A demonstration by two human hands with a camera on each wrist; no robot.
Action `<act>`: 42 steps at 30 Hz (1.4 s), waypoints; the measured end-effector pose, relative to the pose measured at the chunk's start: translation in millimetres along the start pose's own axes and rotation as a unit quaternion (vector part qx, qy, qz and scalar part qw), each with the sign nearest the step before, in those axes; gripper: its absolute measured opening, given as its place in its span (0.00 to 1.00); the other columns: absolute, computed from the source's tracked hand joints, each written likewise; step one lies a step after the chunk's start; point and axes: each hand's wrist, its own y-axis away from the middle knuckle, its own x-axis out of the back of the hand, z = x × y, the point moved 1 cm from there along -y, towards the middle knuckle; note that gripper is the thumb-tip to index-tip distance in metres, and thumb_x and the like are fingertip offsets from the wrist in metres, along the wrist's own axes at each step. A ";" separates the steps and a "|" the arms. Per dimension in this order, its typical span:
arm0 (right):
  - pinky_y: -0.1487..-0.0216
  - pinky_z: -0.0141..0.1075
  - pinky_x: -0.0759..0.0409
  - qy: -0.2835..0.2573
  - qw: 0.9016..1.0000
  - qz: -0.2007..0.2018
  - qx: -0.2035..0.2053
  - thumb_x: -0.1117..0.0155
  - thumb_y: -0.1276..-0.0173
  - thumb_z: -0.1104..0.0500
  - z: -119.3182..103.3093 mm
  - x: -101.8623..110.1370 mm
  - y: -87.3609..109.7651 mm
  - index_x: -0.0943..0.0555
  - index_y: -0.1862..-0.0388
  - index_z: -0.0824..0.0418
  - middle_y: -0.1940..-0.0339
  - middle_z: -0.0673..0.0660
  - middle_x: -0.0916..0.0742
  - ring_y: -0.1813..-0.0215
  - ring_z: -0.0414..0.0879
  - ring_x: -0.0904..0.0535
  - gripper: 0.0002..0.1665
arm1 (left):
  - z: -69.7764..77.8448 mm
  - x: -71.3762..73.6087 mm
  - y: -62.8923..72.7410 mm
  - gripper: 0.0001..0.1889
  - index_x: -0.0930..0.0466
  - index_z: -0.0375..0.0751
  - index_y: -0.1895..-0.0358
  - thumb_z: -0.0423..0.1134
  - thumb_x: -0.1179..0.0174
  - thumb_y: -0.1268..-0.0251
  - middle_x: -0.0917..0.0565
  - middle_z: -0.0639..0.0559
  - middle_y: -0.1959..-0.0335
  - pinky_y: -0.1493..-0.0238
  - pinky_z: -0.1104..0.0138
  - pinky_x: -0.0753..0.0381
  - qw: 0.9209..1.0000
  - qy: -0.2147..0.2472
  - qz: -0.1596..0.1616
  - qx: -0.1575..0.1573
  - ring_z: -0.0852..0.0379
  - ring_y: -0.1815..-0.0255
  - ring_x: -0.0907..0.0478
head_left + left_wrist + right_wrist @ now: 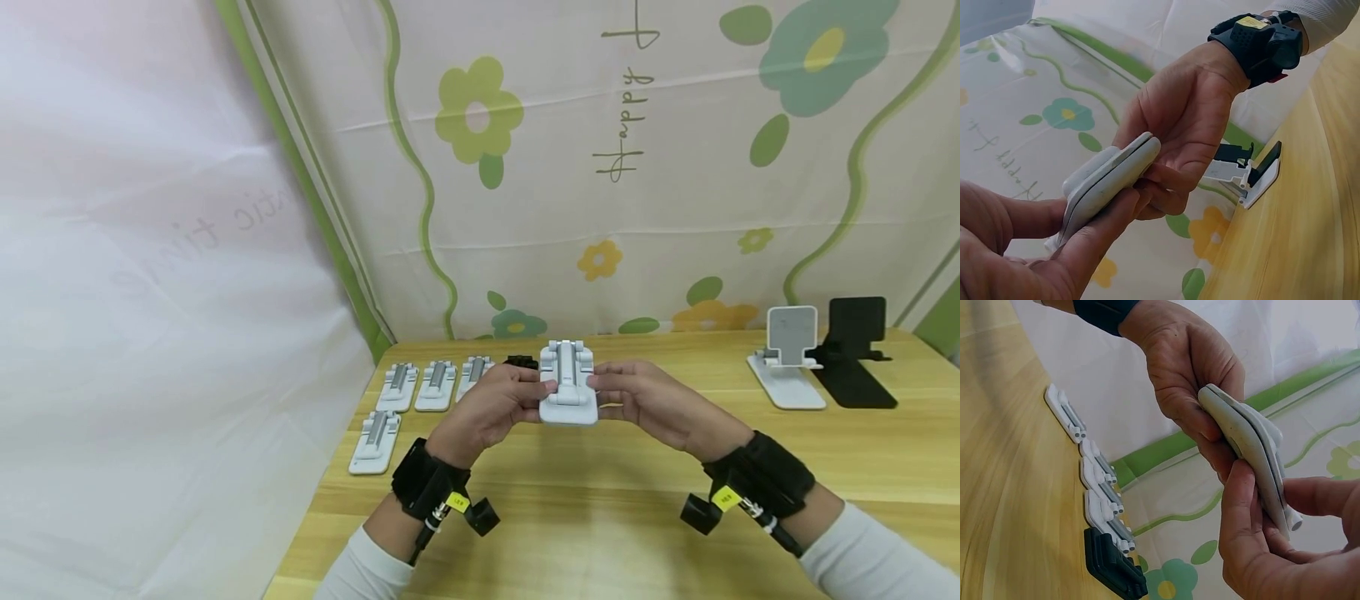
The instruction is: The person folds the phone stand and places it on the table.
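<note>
A folded white phone stand (pixel 567 392) is held up above the wooden table, between both hands. My left hand (pixel 491 408) pinches its left edge, thumb on the front face and fingers behind. On the opposite edge my right hand (pixel 663 406) grips it the same way. In the left wrist view the stand (pixel 1107 181) appears edge-on, its base and hinged arm folded flat together. The right wrist view shows the stand's (pixel 1250 450) thin side, with fingertips of both hands along it.
Several folded white stands (pixel 375 443) lie at the table's left, with a folded black stand (pixel 1113 565) at the row's end. Unfolded white (pixel 791 358) and black (pixel 857 350) stands are upright at the back right. A flowered curtain (pixel 555 208) hangs behind the wooden table (pixel 585 533).
</note>
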 end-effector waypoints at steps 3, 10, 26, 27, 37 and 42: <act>0.41 0.35 0.16 0.006 1.000 0.012 -0.007 0.46 0.18 0.56 1.0 -0.4 -0.5 0.37 0.29 0.80 0.48 0.52 0.15 0.48 0.42 0.15 0.32 | -1.1 -0.1 -1.1 0.16 0.21 0.25 0.39 0.31 0.43 0.23 0.14 0.39 0.50 0.53 0.66 0.11 1.000 -0.004 0.008 0.002 0.53 0.53 0.12; 0.41 0.40 0.14 0.024 0.999 0.024 -0.002 0.42 0.20 0.57 2.0 -3.6 -1.6 0.33 0.33 0.79 0.46 0.59 0.17 0.48 0.46 0.15 0.30 | 1.1 -4.0 -2.6 0.17 0.21 0.32 0.42 0.42 0.43 0.21 0.15 0.42 0.51 0.53 0.62 0.14 0.988 -0.140 0.070 0.005 0.54 0.56 0.16; 0.40 0.44 0.15 0.122 0.991 0.045 0.010 0.45 0.18 0.58 11.0 -8.1 -4.8 0.31 0.36 0.77 0.45 0.66 0.19 0.45 0.51 0.16 0.24 | -17.7 -4.8 10.0 0.23 0.20 0.38 0.57 0.49 0.22 0.47 0.18 0.49 0.69 0.79 0.67 0.28 0.904 -0.394 0.150 -0.067 0.57 0.77 0.26; 0.40 0.45 0.15 0.160 0.985 0.063 0.012 0.47 0.17 0.56 11.6 -0.5 -3.5 0.31 0.34 0.76 0.44 0.67 0.18 0.44 0.52 0.17 0.25 | -22.2 1.4 10.8 0.25 0.21 0.37 0.56 0.49 0.22 0.48 0.18 0.49 0.68 0.79 0.67 0.27 0.897 -0.405 0.164 -0.057 0.56 0.76 0.24; 0.49 0.61 0.22 0.495 0.823 0.273 0.051 0.51 0.18 0.53 12.0 132.0 14.2 0.26 0.37 0.77 0.44 0.78 0.20 0.44 0.71 0.22 0.27 | -76.7 84.0 17.4 0.23 0.28 0.44 0.77 0.50 0.21 0.53 0.28 0.55 0.82 0.84 0.67 0.34 0.820 -0.494 0.289 0.024 0.57 0.82 0.31; 0.53 0.65 0.24 0.622 0.703 0.321 0.130 0.44 0.27 0.69 7.1 193.7 27.9 0.25 0.41 0.82 0.45 0.84 0.22 0.52 0.75 0.23 0.21 | -86.6 112.5 27.7 0.28 0.38 0.51 0.88 0.45 0.22 0.55 0.37 0.60 0.90 0.89 0.70 0.41 0.803 -0.504 0.317 0.030 0.61 0.88 0.37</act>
